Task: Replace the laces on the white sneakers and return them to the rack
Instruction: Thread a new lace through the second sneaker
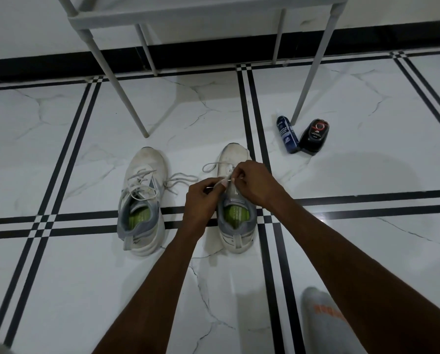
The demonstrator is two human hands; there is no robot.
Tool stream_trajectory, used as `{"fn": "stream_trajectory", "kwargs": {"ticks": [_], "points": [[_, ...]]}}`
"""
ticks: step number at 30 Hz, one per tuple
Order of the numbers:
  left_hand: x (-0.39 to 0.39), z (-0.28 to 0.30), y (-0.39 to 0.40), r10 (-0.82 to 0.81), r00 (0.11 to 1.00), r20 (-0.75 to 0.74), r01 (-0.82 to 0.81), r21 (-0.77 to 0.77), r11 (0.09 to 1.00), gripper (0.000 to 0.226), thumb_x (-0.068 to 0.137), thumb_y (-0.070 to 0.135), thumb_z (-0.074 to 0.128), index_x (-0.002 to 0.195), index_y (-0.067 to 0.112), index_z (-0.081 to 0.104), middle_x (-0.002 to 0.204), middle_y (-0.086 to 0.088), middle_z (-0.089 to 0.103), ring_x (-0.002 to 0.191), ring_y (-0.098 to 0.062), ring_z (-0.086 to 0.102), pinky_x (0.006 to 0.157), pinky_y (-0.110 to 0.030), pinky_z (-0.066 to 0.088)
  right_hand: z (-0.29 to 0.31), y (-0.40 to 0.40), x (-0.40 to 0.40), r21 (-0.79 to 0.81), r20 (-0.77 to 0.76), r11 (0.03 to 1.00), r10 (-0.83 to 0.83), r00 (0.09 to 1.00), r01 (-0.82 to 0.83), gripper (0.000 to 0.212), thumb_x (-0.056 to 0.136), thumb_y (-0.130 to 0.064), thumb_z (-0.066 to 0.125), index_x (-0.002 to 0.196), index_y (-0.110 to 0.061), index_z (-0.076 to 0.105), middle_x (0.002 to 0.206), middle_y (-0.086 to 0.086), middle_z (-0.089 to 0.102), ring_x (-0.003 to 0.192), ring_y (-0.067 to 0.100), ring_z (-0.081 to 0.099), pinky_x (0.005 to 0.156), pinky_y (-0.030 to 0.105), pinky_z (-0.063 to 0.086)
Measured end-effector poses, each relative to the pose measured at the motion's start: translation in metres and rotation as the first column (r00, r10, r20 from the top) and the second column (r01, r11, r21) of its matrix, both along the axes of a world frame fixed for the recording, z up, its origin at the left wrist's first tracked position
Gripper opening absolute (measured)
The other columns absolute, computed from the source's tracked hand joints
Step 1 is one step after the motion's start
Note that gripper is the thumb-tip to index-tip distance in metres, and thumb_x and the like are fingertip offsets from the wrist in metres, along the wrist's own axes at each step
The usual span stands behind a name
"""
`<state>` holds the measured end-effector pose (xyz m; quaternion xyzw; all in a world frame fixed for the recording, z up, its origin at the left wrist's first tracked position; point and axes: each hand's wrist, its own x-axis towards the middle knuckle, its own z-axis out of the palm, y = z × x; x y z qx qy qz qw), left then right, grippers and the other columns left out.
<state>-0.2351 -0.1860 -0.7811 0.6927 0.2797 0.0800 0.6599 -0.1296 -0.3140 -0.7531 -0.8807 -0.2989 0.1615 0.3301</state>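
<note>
Two white sneakers with grey collars and green insoles stand on the tiled floor, toes pointing away from me. The left sneaker (143, 200) has loose laces spilling to its right. Over the tongue of the right sneaker (235, 221) both hands work a white lace (211, 166). My left hand (203, 200) pinches a stretch of the lace on the shoe's left side. My right hand (256, 185) pinches the lace just above the eyelets. A loop of lace lies over the toe area. The white rack (178, 19) stands directly behind the shoes.
A blue spray can (287, 134) and a black shoe-polish bottle (314, 136) lie on the floor beside the rack's right front leg (313, 70). The rack's left front leg (122, 90) lands just beyond the left sneaker. My socked foot (323, 318) shows at bottom right.
</note>
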Motion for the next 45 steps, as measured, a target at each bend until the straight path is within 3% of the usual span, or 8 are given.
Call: {"fn": "stream_trajectory", "kwargs": {"ticks": [10,15,22,29,32,36,40,45], "points": [[0.003,0.003,-0.002,0.063,0.994,-0.088,-0.072,-0.099,0.993,0.025,0.099,0.039,0.061,0.101,0.02,0.078,0.098,-0.001,0.077,0.1,-0.024,0.072,0.085,-0.04,0.06,-0.011,0.002,-0.008,0.163,-0.177,0.966,-0.171,0.969,0.201,0.013,0.085,-0.008,0.072,0.078,-0.018,0.075,0.077,-0.009,0.071,0.074,0.002,0.067,0.081,0.026,0.058],[0.011,-0.001,-0.007,0.167,0.977,-0.134,-0.162,0.05,0.986,0.013,0.093,0.027,0.071,0.097,0.016,0.075,0.095,0.001,0.075,0.094,-0.019,0.07,0.088,-0.042,0.06,-0.001,-0.001,-0.02,0.237,-0.161,0.905,-0.322,0.933,0.353,0.016,0.086,-0.029,0.076,0.081,-0.014,0.072,0.076,-0.012,0.061,0.072,0.001,0.058,0.063,0.003,0.041],[0.013,-0.001,-0.013,0.132,0.982,-0.134,-0.104,0.198,0.975,0.013,0.1,0.021,0.06,0.101,0.012,0.069,0.097,-0.004,0.072,0.092,-0.022,0.069,0.087,-0.045,0.058,0.002,-0.001,-0.018,0.026,-0.276,0.973,-0.213,0.937,0.229,0.033,0.086,-0.037,0.069,0.07,-0.01,0.076,0.068,0.006,0.072,0.069,0.016,0.067,0.072,0.029,0.053],[0.009,0.034,0.072,0.675,0.701,0.231,-0.657,0.578,0.485,0.019,0.093,0.0,0.042,0.099,-0.005,0.059,0.102,-0.024,0.063,0.098,-0.034,0.058,0.084,-0.021,0.033,-0.001,-0.01,-0.018,0.073,-0.328,0.946,-0.277,0.903,0.317,0.013,0.085,-0.022,0.07,0.088,-0.014,0.08,0.087,-0.001,0.076,0.087,0.013,0.069,0.087,0.03,0.055],[0.014,0.031,0.056,0.309,0.903,0.3,-0.43,0.654,0.622,0.011,0.092,0.002,0.052,0.096,0.006,0.061,0.097,-0.011,0.062,0.089,-0.021,0.057,0.083,-0.028,0.044,0.0,-0.008,-0.015,0.066,-0.335,0.957,-0.245,0.91,0.282,0.013,0.086,-0.022,0.069,0.086,-0.014,0.079,0.084,-0.002,0.074,0.085,0.014,0.068,0.086,0.031,0.056],[0.021,0.008,0.016,-0.105,0.994,0.03,0.068,0.585,0.808,0.008,0.091,0.019,0.073,0.097,0.013,0.072,0.097,0.001,0.07,0.09,-0.011,0.06,0.082,-0.027,0.047,-0.002,-0.006,-0.015,0.067,-0.291,0.96,-0.24,0.926,0.27,0.017,0.087,-0.024,0.068,0.09,-0.013,0.08,0.089,0.002,0.076,0.086,0.014,0.068,0.082,0.027,0.053],[0.032,-0.001,0.011,0.015,0.998,0.056,-0.045,0.597,0.801,0.019,0.096,0.017,0.063,0.084,0.007,0.072,0.079,-0.002,0.071,0.074,-0.013,0.063,0.068,-0.013,0.042,-0.006,-0.006,-0.016,0.07,-0.278,0.962,-0.236,0.931,0.265,0.016,0.086,-0.025,0.068,0.09,-0.013,0.079,0.088,0.001,0.075,0.083,0.011,0.067,0.079,0.022,0.049],[0.08,0.008,0.022,0.125,0.97,-0.207,0.014,0.565,0.825,0.056,0.099,0.032,0.06,0.049,0.009,0.046,0.047,-0.001,0.044,0.052,-0.017,0.047,0.063,-0.028,0.031,-0.012,-0.007,-0.016,0.103,-0.28,0.956,-0.236,0.931,0.274,0.015,0.084,-0.021,0.07,0.086,-0.009,0.079,0.074,0.0,0.071,0.072,0.008,0.063,0.071,0.018,0.047]]}}
